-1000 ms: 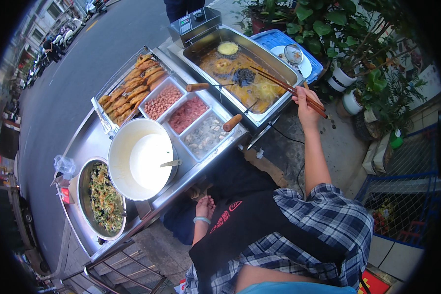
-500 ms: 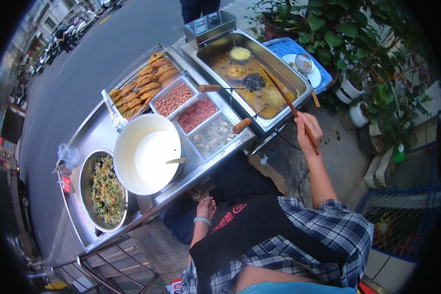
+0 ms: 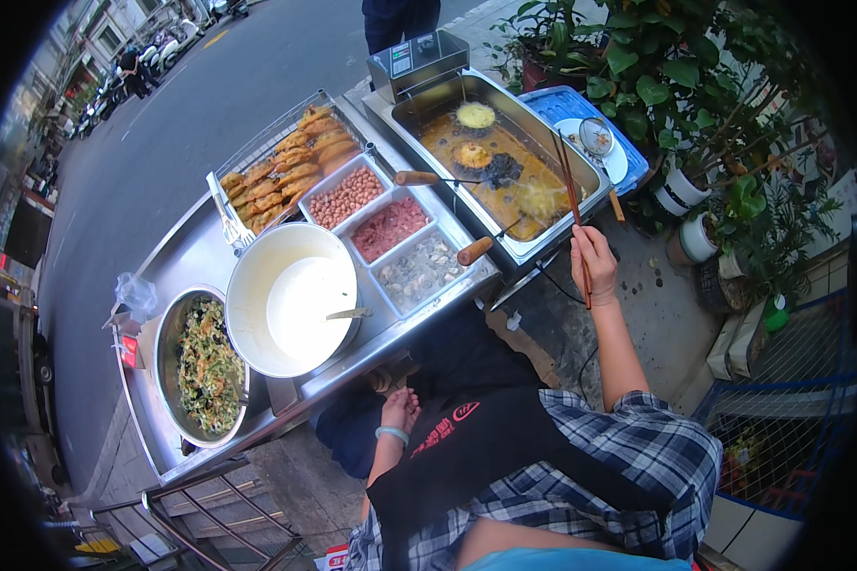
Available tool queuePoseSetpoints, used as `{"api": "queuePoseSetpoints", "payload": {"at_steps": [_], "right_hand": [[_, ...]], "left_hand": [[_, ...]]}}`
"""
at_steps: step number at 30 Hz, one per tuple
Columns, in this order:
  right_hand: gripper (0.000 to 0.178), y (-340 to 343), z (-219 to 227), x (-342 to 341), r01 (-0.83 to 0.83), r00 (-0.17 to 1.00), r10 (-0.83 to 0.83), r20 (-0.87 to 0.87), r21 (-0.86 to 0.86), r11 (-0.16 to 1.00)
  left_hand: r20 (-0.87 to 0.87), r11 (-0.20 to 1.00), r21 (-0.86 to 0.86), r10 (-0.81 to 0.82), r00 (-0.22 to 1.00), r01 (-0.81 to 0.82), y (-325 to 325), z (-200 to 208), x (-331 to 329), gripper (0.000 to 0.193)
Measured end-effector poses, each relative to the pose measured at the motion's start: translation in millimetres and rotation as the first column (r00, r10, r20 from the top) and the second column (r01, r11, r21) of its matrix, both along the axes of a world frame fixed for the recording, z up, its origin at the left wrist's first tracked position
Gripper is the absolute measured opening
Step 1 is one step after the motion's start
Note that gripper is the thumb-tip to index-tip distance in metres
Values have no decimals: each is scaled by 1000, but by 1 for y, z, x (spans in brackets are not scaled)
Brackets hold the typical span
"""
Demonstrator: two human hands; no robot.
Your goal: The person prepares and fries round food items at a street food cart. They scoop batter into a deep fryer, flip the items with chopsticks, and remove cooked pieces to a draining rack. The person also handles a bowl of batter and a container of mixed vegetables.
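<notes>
Long dark wooden chopsticks (image 3: 569, 186) are gripped in my right hand (image 3: 595, 263), their tips over the right wall of the steel fryer (image 3: 595, 181). Inside the fryer, yellow batter cakes (image 3: 476, 115) and one dark piece (image 3: 502, 171) sit in brown bubbling oil. Two ladles with wooden handles (image 3: 475, 250) rest across the fryer's near left edge, their bowls in the oil. My left hand (image 3: 401, 410) is curled closed in front of my dark apron (image 3: 490, 443), beside the cart's edge; nothing shows in its fingers.
Left of the fryer, the steel cart (image 3: 390, 333) holds a rack of fried pieces (image 3: 281, 171), a three-part tray of peanuts (image 3: 346, 197), minced meat and shellfish, a batter pot (image 3: 248, 271) and a bowl of chopped vegetables (image 3: 205, 366). A blue tray (image 3: 548, 98) and potted plants stand right.
My right hand has swung the chopsticks from over the oil toward the fryer's right wall, and they now point more upright. The left hand stays curled in place.
</notes>
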State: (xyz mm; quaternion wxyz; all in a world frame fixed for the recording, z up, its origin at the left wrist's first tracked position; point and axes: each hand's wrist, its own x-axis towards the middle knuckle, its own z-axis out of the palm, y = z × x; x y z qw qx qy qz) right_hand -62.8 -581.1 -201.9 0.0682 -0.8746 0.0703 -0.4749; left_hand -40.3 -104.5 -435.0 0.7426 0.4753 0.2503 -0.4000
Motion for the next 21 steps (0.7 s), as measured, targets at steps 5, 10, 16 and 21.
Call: {"api": "queuePoseSetpoints", "payload": {"at_steps": [5,10,16,21], "right_hand": [[28,-25,-15,4,61,998,-60,12,-55,997],[27,-70,-36,5,82,990,-89,-112,-63,995],[53,-102,-60,5,30,960,-56,-274,-98,995],[60,-123,-70,14,-33,938,4,-348,-79,996]], "left_hand": [[-34,1000,22,5,999,-4,1,-3,1,16],[36,998,55,-44,998,42,1,-6,3,15],[55,996,67,-69,996,65,2,-7,3,17],[7,993,110,-44,999,43,-1,-4,2,17]]}}
